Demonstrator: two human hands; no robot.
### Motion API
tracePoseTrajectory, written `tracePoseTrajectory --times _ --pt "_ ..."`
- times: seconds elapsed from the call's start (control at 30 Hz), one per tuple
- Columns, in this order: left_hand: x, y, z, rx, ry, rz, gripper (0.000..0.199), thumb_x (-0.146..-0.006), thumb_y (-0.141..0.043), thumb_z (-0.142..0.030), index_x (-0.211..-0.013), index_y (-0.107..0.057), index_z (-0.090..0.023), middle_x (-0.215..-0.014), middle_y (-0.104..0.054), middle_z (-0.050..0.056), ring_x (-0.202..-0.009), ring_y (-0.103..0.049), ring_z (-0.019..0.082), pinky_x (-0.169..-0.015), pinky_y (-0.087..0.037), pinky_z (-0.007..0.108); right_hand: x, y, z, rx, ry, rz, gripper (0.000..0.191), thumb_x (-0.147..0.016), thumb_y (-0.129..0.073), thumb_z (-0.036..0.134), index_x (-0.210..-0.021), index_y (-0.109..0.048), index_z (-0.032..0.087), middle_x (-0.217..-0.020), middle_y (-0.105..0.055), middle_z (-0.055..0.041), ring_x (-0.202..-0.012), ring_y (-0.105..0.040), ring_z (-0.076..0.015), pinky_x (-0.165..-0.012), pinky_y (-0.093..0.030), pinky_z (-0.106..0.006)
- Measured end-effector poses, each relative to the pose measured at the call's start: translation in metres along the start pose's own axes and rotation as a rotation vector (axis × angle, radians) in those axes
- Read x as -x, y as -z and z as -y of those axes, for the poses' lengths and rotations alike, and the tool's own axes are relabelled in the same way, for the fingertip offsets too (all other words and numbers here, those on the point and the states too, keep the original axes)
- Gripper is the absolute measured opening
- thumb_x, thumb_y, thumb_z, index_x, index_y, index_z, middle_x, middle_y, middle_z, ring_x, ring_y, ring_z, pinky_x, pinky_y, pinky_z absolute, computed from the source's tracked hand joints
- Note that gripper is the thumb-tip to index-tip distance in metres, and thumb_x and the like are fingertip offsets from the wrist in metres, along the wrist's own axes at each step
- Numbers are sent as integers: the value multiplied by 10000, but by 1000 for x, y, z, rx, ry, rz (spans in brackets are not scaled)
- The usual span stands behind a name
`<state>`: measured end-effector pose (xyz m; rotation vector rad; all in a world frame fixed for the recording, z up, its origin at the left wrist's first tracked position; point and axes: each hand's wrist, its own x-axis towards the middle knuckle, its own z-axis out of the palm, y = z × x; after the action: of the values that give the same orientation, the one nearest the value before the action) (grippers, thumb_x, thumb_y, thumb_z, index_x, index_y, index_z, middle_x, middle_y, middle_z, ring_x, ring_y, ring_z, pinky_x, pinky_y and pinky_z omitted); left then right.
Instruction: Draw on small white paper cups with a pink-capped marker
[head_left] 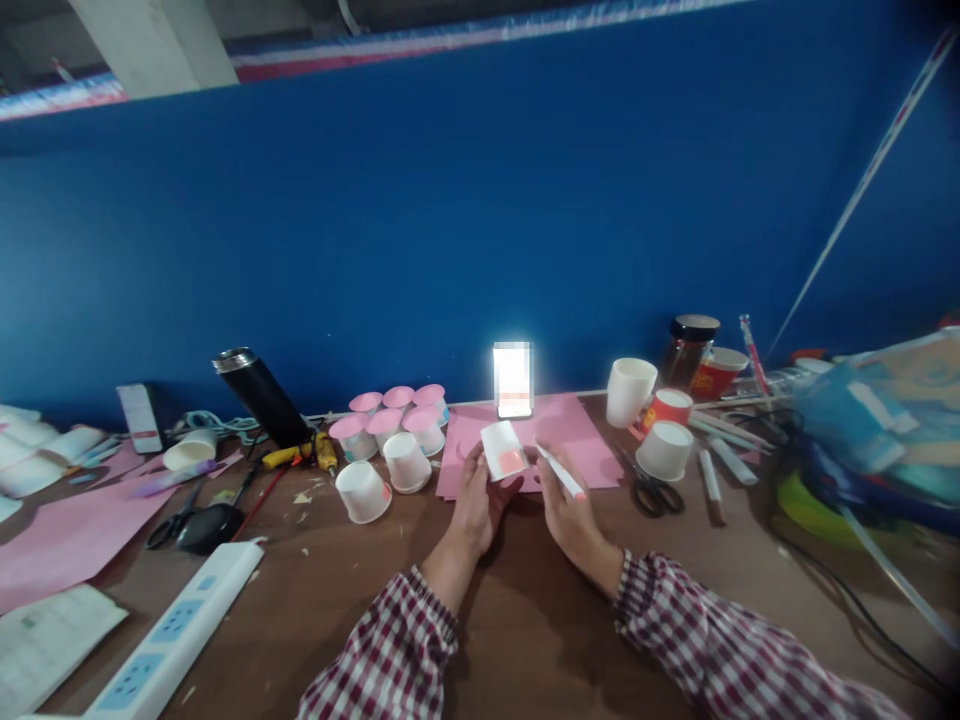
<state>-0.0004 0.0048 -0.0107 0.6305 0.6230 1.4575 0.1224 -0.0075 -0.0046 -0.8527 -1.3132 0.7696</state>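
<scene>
A white paper cup [496, 445] with a pink patch is in the left hand [478, 510], in front of the person, over the front part of some pink paper [574, 430]. It tips to one side. The left fingers grip it, with the thumb bent in under it. The right hand [568, 515] is just beside it, and its fingers grip a white pen [559, 468] with a pink end. The pen slants, with its other end up near the cup. Both arms reach forward over the brown bench [525, 620], in checked sleeves [397, 645].

Behind the cup stands a phone [514, 378] with a very bright screen. To the left are two white cups [364, 492], upside down, and six cups with pink tops [385, 420] in a bunch. What is inside them is hidden. Further left, a black bottle [262, 395] leans over.

To the right stand a tall white cup [630, 395], a red and white cup [667, 408], an upside-down white cup [664, 452] and a jar [686, 355] with a dark lid. Near the jar is a red cup [718, 375] with yellow marks too small to read. The phone's screen is blurred, so its words cannot be read.
</scene>
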Motion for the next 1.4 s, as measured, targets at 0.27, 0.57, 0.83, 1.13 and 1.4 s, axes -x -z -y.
tracePoseTrajectory --times 0.27,0.57,0.83,1.13,1.4 --pt "-2 -3 1 35 30 -53 282 -847 -572 -353 -1057 -613 -170 -1094 -658 89 -1008 -610 187 -930 -466 336 -2 3 3 102 41 49 234 -947 -438 327 -1104 -554 198 -1084 -623 -86 -1030 -588 -200 -917 -477 -347" --pt "-5 1 6 102 46 -6 370 -875 -510 -416 -1058 -630 -118 -1063 -680 120 -1024 -618 219 -949 -453 358 0 4 -4 91 32 76 300 -936 -456 365 -1169 -536 196 -1150 -618 -108 -1071 -587 -216 -947 -471 -381" --pt "-1 -4 0 30 117 33 358 -854 -540 -430 -1075 -636 -166 -1115 -666 104 -1088 -580 220 -940 -439 354 -1 7 -6 151 36 12 293 -922 -468 381 -1138 -554 201 -1089 -633 -96 -998 -615 -212 -889 -512 -367" --pt "-1 -6 0 125 124 67 344 -847 -564 -391 -1083 -634 -150 -1087 -668 101 -971 -616 190 -910 -456 324 -4 9 -7 217 41 -1 286 -924 -454 389 -1095 -559 185 -1064 -633 -99 -1010 -610 -222 -890 -513 -386" --pt "0 -4 -2 204 206 18 395 -869 -491 -423 -1047 -620 -94 -1010 -671 148 -902 -635 227 -895 -468 379 1 7 -9 176 -27 77 334 -921 -468 406 -1188 -527 214 -1126 -622 -95 -1017 -609 -218 -861 -521 -354"
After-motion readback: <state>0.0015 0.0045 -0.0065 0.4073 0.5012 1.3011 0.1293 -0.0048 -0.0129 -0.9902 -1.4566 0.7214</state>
